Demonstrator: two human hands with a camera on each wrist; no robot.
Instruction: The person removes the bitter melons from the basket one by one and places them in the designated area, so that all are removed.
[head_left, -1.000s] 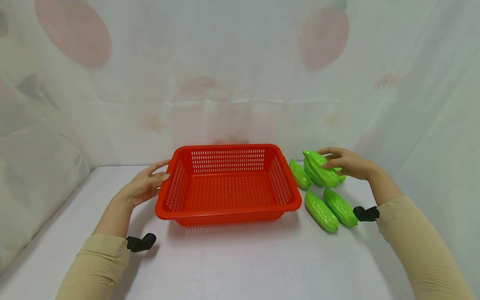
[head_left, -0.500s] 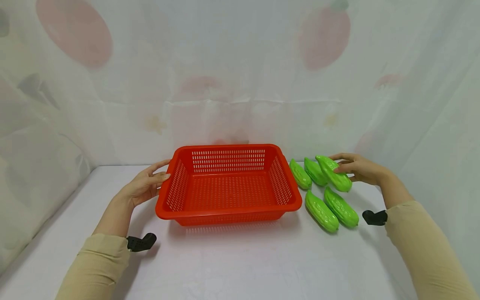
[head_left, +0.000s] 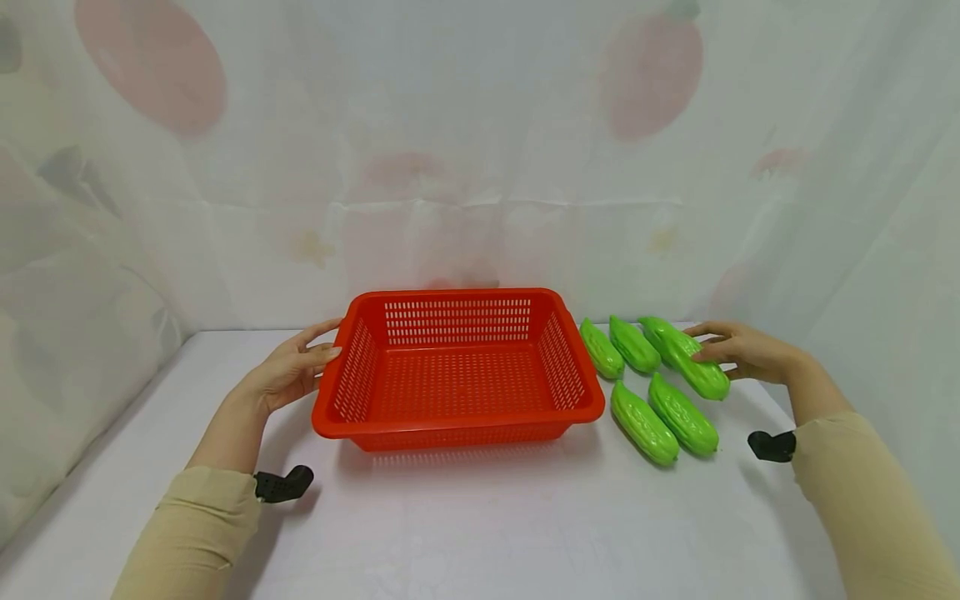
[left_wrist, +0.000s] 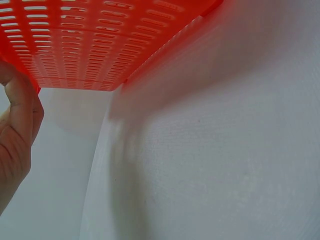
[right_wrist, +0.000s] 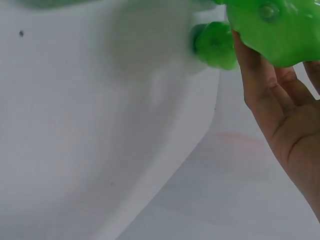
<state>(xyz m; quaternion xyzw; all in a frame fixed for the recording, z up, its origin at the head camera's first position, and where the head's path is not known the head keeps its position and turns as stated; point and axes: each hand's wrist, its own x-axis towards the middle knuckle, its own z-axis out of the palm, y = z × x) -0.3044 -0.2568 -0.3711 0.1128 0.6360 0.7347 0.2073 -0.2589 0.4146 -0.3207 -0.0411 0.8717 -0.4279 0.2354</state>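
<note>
My left hand grips the left rim of a red plastic basket, thumb on the rim. In the left wrist view, the fingers are beside the basket's slotted wall. My right hand holds a bright green bitter melon, also large in the right wrist view above the fingers. It hangs in front of another bitter melon and partly covers it. Several more lie right of the basket: a back-row melon, one near the basket wall, and two front melons.
The basket stands on a white-covered table with nothing visible inside it. A pale curtain with faded fruit prints hangs behind the table and at both sides. Each wrist carries a small black camera mount.
My right hand has moved to the right and nearer with the bitter melon, so the back-row melons show more. The left hand and basket have stayed in place.
</note>
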